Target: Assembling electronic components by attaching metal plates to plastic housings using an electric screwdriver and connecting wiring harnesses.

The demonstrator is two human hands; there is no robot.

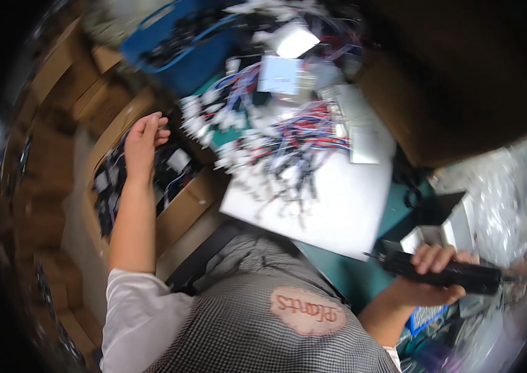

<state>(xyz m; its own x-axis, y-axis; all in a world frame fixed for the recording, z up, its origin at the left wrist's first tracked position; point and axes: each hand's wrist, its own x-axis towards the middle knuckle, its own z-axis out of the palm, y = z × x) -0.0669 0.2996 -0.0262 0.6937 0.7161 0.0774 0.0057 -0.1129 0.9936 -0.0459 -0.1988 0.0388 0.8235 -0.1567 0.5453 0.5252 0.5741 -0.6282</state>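
My right hand (434, 267) is wrapped round a black electric screwdriver (479, 278). Its thin bit points left, over the corner of a white sheet (344, 214), and its far end points right. Above an open cardboard box (190, 204) on the left is my left hand (146, 138), its fingers curled in and nothing showing between them. Dark wire bundles (109, 180) with some white pieces fill that box. Ahead of me, wire harnesses (313, 133) with white connectors and red, blue and black leads lie in a heap, partly on the white sheet. The picture is blurred.
A blue bin (198, 46) with black parts stands at the far left. A big brown carton (462, 93) juts in at the upper right. Clear plastic bags (494, 199) and a small open white box (428, 236) lie right. Cardboard boxes (42, 193) line the left.
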